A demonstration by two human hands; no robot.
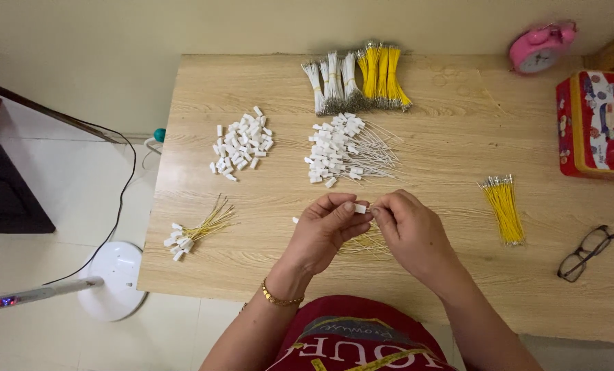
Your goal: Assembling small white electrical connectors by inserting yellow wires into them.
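**Two hands meet over one small white connector**

Both forearms come up from the bottom edge and angle in toward the middle of the wooden table (458, 137). The left hand (324, 230), a gold bracelet (279, 299) at the wrist, is curled with fingers bent inward, thumb and fingertips pinched on a small white connector (360, 208) raised just above the tabletop. The right hand (410, 230) sits knuckles up, fingertips closed narrowly and touching that same connector from the other side. Under the hands lies a small bunch of yellow wires (369, 244), partly hidden. Just beyond, a pile of white connectors with thin wires (344, 154); farther left, a heap of loose white connectors (241, 143). Off to the right lie a yellow wire bundle (505, 209) and glasses (585, 253).
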